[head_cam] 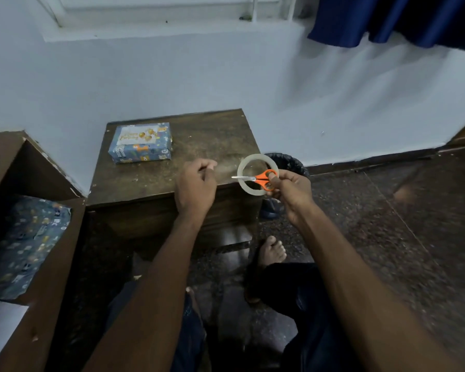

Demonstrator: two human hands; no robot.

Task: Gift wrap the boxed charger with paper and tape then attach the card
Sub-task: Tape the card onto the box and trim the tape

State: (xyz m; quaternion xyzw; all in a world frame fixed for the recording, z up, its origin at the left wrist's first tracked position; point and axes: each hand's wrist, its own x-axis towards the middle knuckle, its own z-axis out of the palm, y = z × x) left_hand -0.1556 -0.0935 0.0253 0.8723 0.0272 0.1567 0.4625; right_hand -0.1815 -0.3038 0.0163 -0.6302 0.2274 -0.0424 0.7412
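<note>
I see the wrapped box [140,143], card on top, lying crosswise ahead-left of my curled, seemingly empty left hand [196,187], nearer than my right hand [293,191] gripping scissors [261,179] and tape roll [254,173]

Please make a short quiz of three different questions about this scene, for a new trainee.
1. True or false: the card lies on top of the wrapped box.
2. What does the right hand hold? A) only scissors B) scissors and tape roll C) nothing
3. Fill in: the wrapped box stands on the wooden ____.

Key:
1. True.
2. B: orange scissors together with the tape roll. The left hand has curled fingers; whether it pinches a tape strip is unclear.
3. Table.
</note>
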